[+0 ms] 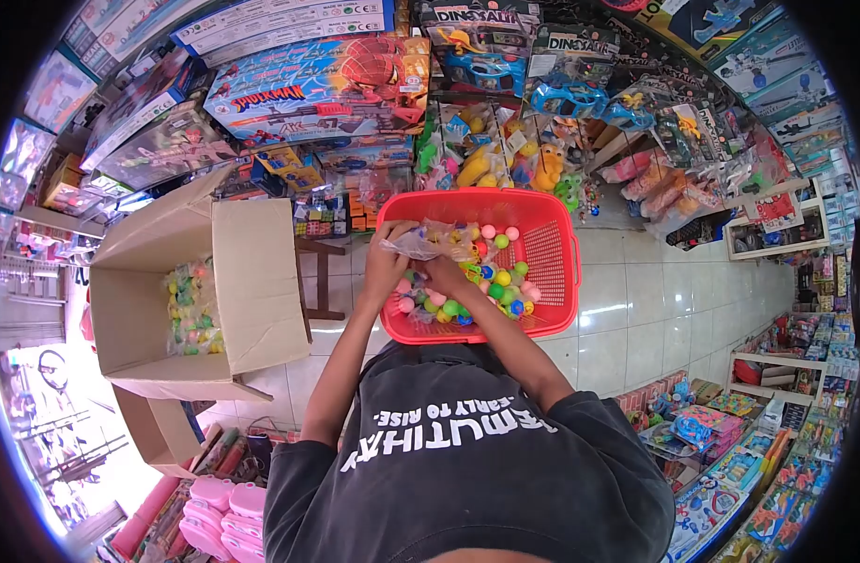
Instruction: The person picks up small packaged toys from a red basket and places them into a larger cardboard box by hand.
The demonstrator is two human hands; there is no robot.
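Observation:
My left hand point(390, 242) pinches the edge of a clear plastic bag point(430, 242) over the left side of a red plastic basket point(574, 253). The bag is crumpled, with some yellowish items showing through or just behind it. Close beside it, my right hand point(441, 275) is closed at the bag's lower edge, its fingertips partly hidden. Small coloured balls point(505, 289) in pink, green, yellow, blue and red lie loose in the basket. Some clear plastic also lies among them at the lower left.
To the left, an open cardboard box point(261, 281) holds bagged colourful balls point(193, 305). A brown wooden stool point(323, 281) stands between box and basket. Boxed toys point(317, 89) and hanging toy packs point(570, 94) line the far side. Pink cases point(225, 516) sit at the lower left.

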